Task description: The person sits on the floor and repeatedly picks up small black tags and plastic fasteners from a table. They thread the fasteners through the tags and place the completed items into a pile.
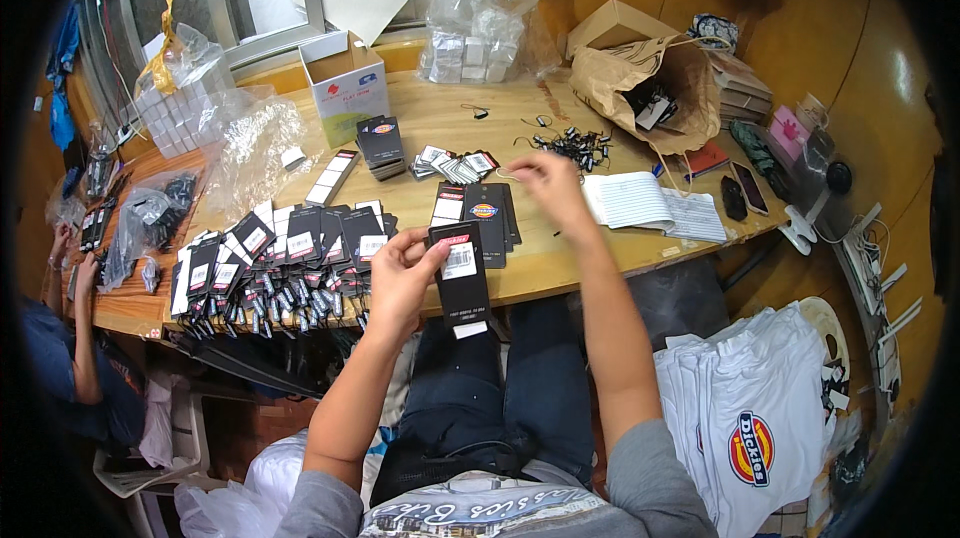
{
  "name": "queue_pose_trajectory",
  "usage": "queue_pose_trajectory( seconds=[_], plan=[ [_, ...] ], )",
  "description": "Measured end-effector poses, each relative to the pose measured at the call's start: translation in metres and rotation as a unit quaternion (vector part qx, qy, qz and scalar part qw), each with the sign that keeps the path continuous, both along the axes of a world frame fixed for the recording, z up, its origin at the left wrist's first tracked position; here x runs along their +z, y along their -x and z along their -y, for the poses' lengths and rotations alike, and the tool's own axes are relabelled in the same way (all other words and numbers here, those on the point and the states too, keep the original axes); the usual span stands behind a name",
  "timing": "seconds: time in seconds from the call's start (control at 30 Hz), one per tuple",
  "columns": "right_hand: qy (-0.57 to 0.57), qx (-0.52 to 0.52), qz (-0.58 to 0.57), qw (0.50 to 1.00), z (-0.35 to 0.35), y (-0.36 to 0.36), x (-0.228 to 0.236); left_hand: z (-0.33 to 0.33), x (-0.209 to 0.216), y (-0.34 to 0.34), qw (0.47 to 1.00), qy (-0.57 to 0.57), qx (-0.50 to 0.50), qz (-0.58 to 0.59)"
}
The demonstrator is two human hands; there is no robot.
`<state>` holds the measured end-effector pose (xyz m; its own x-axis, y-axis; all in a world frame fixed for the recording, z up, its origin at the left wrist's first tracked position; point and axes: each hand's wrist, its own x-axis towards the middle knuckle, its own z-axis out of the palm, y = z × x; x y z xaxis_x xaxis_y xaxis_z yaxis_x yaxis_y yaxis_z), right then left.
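Observation:
My left hand grips a black hang tag by its upper left edge, above my lap at the table's front. It bears a white barcode label, and a white strip shows at its lower end. Over the table, my right hand has its fingers bent together; whatever lies between the fingertips is too small to make out. Beside those fingertips is a spread of small white tags. Just beyond my left hand lie more black tags in stacks. A heap of black string fasteners sits beyond my right hand.
Finished-looking tags with strings cover the left front edge. A white carton, a brown paper bag, and a paper pad stand or lie around. White shirts are piled at lower right. Another person's hands are far left.

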<state>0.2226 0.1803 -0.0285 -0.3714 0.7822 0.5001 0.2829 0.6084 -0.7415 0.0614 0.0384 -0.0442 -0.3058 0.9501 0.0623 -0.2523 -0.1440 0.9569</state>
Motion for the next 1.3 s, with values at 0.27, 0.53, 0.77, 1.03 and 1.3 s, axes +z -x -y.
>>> queue_pose_trajectory(
  seconds=[0.27, 0.53, 0.77, 1.03, 1.3],
  plan=[
    [-0.012, -0.051, 0.230, 0.972, 0.016, -0.075, -0.034, 0.050, 0.002, 0.010, 0.996, -0.010, -0.042, 0.078],
    [-0.147, -0.032, 0.256, 0.955, 0.093, -0.082, -0.058, 0.056, -0.016, 0.004, 0.988, 0.008, -0.065, 0.143],
    [-0.302, -0.097, 0.144, 0.937, 0.093, -0.074, -0.078, 0.068, -0.029, -0.010, 0.975, -0.017, -0.075, 0.207],
    [-0.002, -0.059, -0.276, 0.959, -0.021, -0.070, 0.003, 0.072, -0.025, -0.020, 0.944, 0.003, -0.151, 0.295],
    [-0.034, 0.022, -0.458, 0.888, -0.025, -0.064, 0.067, 0.078, -0.026, -0.017, 0.971, 0.014, -0.080, 0.224]
  ],
)
